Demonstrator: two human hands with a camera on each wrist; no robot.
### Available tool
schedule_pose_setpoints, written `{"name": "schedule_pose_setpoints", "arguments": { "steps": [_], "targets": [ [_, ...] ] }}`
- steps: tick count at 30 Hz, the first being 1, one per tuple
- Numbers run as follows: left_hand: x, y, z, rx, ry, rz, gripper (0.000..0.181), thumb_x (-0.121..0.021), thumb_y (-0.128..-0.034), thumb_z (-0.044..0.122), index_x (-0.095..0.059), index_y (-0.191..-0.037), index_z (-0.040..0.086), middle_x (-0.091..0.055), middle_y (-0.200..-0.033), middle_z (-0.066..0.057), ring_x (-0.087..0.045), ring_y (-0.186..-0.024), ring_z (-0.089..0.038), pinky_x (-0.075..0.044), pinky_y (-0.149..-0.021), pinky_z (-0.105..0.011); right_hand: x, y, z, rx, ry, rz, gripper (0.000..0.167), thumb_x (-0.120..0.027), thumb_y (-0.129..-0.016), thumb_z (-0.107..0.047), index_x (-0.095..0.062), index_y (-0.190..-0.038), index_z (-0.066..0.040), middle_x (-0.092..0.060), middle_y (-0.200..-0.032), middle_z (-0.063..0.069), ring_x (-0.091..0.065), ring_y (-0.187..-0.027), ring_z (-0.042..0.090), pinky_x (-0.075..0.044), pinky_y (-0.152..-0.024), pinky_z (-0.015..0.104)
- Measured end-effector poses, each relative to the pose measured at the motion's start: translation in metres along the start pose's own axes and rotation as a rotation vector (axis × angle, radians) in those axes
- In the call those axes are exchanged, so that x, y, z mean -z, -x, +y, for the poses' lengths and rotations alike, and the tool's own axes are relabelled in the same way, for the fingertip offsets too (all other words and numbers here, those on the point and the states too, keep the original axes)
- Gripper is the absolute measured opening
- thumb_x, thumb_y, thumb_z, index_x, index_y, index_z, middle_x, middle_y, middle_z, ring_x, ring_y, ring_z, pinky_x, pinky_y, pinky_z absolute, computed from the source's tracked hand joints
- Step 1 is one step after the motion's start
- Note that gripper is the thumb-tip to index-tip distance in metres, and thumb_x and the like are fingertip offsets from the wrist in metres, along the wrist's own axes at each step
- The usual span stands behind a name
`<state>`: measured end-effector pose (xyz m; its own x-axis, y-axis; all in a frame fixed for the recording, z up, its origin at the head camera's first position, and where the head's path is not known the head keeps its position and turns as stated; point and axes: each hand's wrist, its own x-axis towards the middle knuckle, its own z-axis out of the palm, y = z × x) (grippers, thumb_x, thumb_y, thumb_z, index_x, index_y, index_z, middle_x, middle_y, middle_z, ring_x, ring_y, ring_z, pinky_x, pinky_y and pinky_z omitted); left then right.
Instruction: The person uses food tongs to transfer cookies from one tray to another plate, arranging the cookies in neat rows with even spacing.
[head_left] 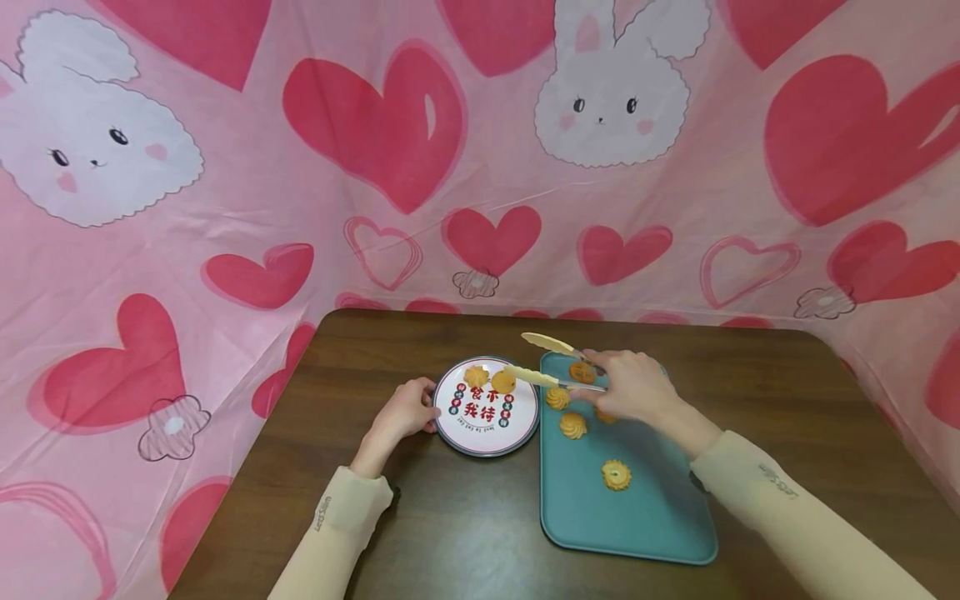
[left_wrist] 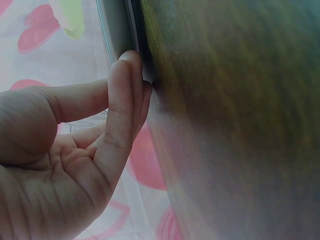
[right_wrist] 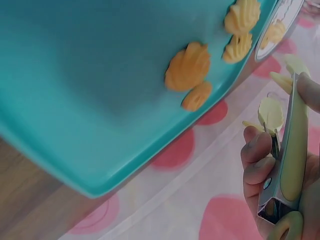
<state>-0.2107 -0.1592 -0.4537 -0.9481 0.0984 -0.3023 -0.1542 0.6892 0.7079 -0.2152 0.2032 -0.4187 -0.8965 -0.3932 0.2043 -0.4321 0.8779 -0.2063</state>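
Observation:
A round white plate [head_left: 487,437] with red and dark lettering carries two cookies, a swirled cookie [head_left: 476,377] and a rounder cookie [head_left: 503,382]. My left hand [head_left: 406,410] pinches the plate's left rim between thumb and fingers. In my right hand [head_left: 633,385] is a pair of tongs [right_wrist: 295,145] with cream tips, gripped over the tray's far part. The tong tips stand spread apart and point left, one beside the rounder cookie; whether it touches cannot be told. Beneath the hand, several cookies lie on the teal tray [head_left: 637,525], including a pretzel-shaped cookie [head_left: 582,372].
The tray stands close against the plate's right side on a dark wooden table [head_left: 450,533]. One flower-shaped cookie [head_left: 617,475] lies apart in the tray's middle. A pink heart-patterned cloth [head_left: 510,183] hangs behind the table and at its left.

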Motion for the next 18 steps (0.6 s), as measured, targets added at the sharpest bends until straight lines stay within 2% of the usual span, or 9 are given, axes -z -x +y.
{"name": "schedule_pose_setpoints", "arguments": {
  "steps": [6,13,18],
  "targets": [
    [-0.001,-0.001,-0.002,0.011,0.005,-0.002,0.045,-0.071,-0.0912,0.003,-0.054,-0.132,-0.004,-0.055,-0.091,-0.013,-0.062,-0.063,-0.019,-0.055,-0.059,-0.027,0.008,0.011,0.017,-0.033,-0.010,0.004,0.076,-0.077,-0.080,-0.056,-0.063,-0.133,-0.003,-0.074,-0.097,0.009,-0.067,-0.077,0.024,-0.051,-0.059,0.039],
    [-0.001,-0.002,-0.001,0.006,-0.006,0.000,0.045,-0.070,-0.0913,0.002,-0.053,-0.132,-0.005,-0.055,-0.091,-0.013,-0.063,-0.062,-0.018,-0.054,-0.059,-0.028,0.016,0.034,0.036,-0.063,-0.006,0.007,0.078,-0.073,-0.081,-0.061,-0.063,-0.132,-0.003,-0.074,-0.097,0.010,-0.066,-0.075,0.025,-0.051,-0.058,0.040],
    [-0.001,-0.001,0.001,0.011,-0.013,0.002,0.045,-0.070,-0.0915,0.002,-0.053,-0.133,-0.005,-0.056,-0.091,-0.013,-0.064,-0.062,-0.018,-0.054,-0.059,-0.028,0.019,0.051,0.046,-0.081,0.001,-0.001,0.074,-0.075,-0.081,-0.058,-0.065,-0.131,-0.004,-0.074,-0.098,0.011,-0.065,-0.068,0.022,-0.047,-0.053,0.035]
  ]
}}
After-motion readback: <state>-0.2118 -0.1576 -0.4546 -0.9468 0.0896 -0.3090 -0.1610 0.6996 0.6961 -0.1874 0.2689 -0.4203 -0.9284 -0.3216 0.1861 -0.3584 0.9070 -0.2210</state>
